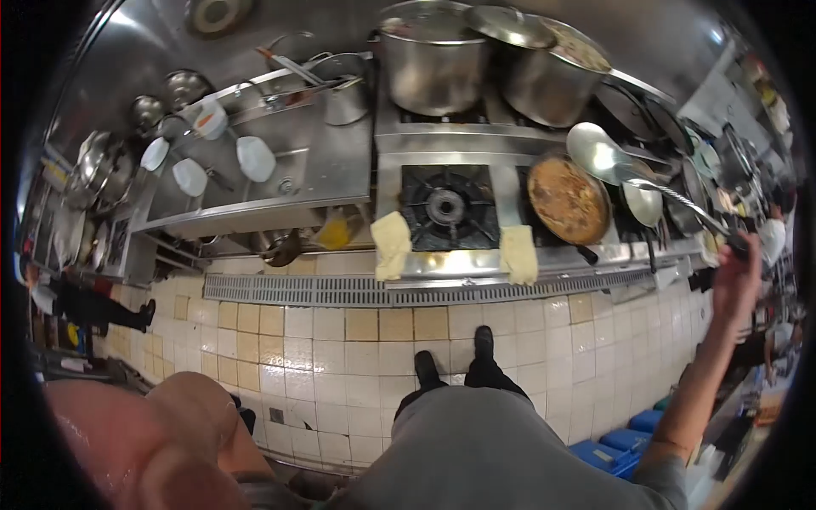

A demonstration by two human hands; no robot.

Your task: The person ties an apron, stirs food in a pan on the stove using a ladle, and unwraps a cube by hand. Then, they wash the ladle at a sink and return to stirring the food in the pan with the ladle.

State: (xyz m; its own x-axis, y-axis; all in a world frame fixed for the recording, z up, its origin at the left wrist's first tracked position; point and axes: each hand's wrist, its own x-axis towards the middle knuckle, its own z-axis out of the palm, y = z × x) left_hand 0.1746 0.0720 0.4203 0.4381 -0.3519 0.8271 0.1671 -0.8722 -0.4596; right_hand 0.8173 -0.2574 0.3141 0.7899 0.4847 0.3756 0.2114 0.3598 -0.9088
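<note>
My right hand point(735, 276) is raised at the right side, its fingers wrapped round the dark handle end of a long metal ladle point(599, 153). The ladle's shiny round bowl hangs over the stove, beside a pan of reddish-brown food point(565, 200). Very close to the camera at the lower left is my left hand point(161, 425), large and blurred. Its fingers cannot be made out well, and nothing is seen in it. A second metal spoon point(642, 204) lies right of the pan.
Two large stockpots point(433, 64) stand at the back of the stove. An unlit burner point(446, 206) lies between two yellow cloths point(392, 245). White bowls point(256, 159) sit on the steel counter at left. A floor drain point(340, 291) runs below. Blue bins point(603, 456) stand behind me; another person point(93, 302) is at far left.
</note>
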